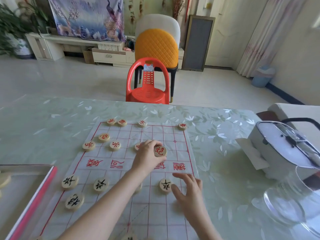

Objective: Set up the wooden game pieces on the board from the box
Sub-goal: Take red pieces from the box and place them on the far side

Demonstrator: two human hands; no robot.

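Note:
A white cloth board (121, 163) with red grid lines lies on the table. Several round wooden pieces with red characters stand on its far half; several with black characters stand on the near half. My left hand (147, 158) reaches over the middle and grips a red-marked piece (160, 151) just above the board. It partly hides another red piece (138, 146). My right hand (188, 189) rests open on the board, fingers spread, its thumb beside a black-marked piece (165, 185). The box (26, 193) with a pink edge sits at the left, with pieces partly seen inside.
A white bag (284, 146) with a black strap and a clear glass vessel (285, 205) stand at the table's right. A red plastic chair (148, 82) and an orange-backed chair (156, 47) stand beyond the far table edge.

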